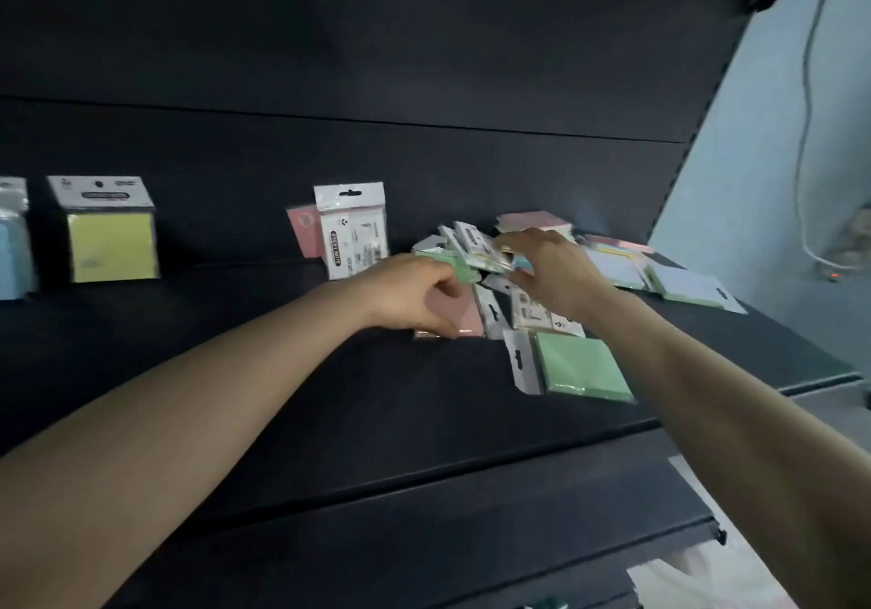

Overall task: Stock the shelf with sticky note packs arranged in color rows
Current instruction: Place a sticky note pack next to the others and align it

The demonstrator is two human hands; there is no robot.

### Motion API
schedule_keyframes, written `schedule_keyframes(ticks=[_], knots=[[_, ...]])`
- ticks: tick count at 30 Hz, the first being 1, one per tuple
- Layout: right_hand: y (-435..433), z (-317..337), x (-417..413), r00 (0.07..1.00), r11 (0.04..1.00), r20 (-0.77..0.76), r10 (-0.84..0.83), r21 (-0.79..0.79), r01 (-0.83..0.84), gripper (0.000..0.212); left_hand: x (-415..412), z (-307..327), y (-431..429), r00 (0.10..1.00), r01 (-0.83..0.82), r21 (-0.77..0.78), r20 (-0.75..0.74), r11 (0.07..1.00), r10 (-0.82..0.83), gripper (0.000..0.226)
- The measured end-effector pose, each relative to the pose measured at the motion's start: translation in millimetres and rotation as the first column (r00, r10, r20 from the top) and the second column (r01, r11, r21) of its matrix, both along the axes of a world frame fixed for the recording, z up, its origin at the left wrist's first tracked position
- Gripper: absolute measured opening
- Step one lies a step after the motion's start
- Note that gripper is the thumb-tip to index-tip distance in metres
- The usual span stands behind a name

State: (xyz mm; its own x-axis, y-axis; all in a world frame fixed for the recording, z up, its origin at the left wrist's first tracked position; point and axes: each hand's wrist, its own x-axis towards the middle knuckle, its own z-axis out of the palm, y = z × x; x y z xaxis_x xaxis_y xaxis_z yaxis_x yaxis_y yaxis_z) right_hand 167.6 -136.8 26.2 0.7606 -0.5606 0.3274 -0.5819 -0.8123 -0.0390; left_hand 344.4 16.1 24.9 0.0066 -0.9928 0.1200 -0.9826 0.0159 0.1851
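Observation:
My left hand [410, 292] grips a pink sticky note pack [464, 318] that lies flat on the black shelf [283, 372]. My right hand [551, 273] holds a pack with a white header [476, 245] above a loose pile of packs. A green pack [582, 368] lies flat at the pile's near side. A yellow pack [110, 240] and a blue pack [12, 250] stand upright at the left. A white-backed pack [353, 231] stands in front of a pink one [301, 229] at the middle.
More packs [660, 273] lie flat at the shelf's right end, near its edge. A lower black shelf [471, 538] juts out below. A pale wall with a white cable [801, 160] is at the right.

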Motion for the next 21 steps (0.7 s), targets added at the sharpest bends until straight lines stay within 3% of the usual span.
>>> schedule_keyframes(ticks=[3, 8, 11, 13, 17, 21], knots=[[-8.0, 1.2, 30.9, 0.992, 0.991, -0.044, 0.122, 0.061, -0.119, 0.055, 0.4, 1.7, 6.9, 0.996, -0.018, 0.032, -0.088, 0.999, 0.021, 0.056], [-20.8, 1.0, 54.1, 0.981, 0.988, -0.118, 0.156, 0.005, -0.157, 0.052, -5.9, -2.8, 13.3, 0.978, -0.121, -0.023, -0.176, 0.992, 0.115, 0.022], [-30.1, 7.8, 54.2, 0.991, 0.983, 0.007, 0.13, -0.132, -0.128, 0.031, -7.5, -5.5, 10.1, 0.978, -0.177, -0.074, -0.12, 0.981, 0.168, 0.019], [-35.1, 14.0, 48.0, 0.981, 0.987, 0.168, 0.101, -0.14, -0.078, 0.025, -7.2, -7.1, 3.9, 0.969, -0.228, -0.134, -0.127, 0.964, 0.211, 0.022], [-46.5, 23.1, 19.2, 0.919, 0.989, 0.392, -0.043, 0.144, -0.015, 0.014, -9.6, -7.7, -14.3, 0.951, -0.308, -0.129, -0.055, 0.942, 0.304, 0.048], [-50.4, 23.1, -9.2, 0.859, 0.889, 0.468, -0.207, 0.457, -0.035, 0.01, -7.2, -7.0, -30.4, 0.938, -0.346, 0.007, -0.031, 0.938, 0.346, 0.06]])
